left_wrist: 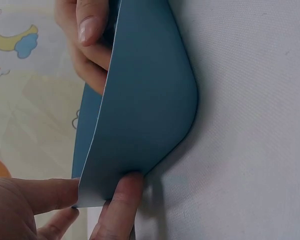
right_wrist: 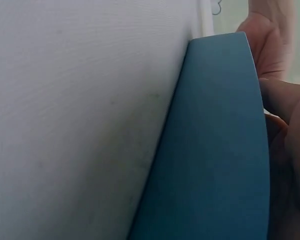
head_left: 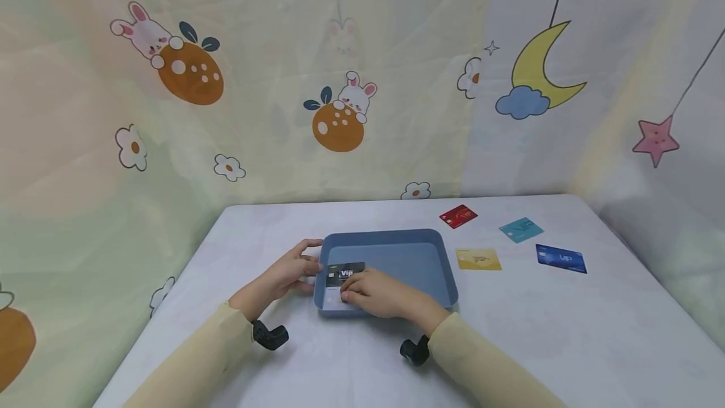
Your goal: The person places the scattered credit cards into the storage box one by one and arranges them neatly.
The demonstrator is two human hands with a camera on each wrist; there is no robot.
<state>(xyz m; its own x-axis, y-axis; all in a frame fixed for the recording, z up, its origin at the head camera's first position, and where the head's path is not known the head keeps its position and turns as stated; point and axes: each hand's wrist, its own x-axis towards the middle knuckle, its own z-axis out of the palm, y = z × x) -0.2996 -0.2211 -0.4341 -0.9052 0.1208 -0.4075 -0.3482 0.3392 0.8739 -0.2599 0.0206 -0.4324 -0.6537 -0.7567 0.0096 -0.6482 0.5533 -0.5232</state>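
A shallow blue tray [head_left: 396, 238] sits on the white-covered table. Inside it at the left lie a black card marked "Vip" [head_left: 335, 274] and, nearer the front, a pale silver-white card [head_left: 331, 298]. My right hand [head_left: 376, 293] reaches over the front rim, its curled fingers and thumb at the pale card and partly covering both cards. Against the tray's left end my left hand [head_left: 289, 274] rests with loosely spread fingers. In the left wrist view its fingers [left_wrist: 124, 197] touch the tray's outer wall near a corner. The wall hides the cards in both wrist views.
Right of the tray, several cards lie spread on the table: a red one [head_left: 459, 216], a teal one [head_left: 522, 230], a yellow one [head_left: 478, 259] and a blue one [head_left: 561, 259]. Behind the table hangs a patterned curtain [head_left: 272, 80].
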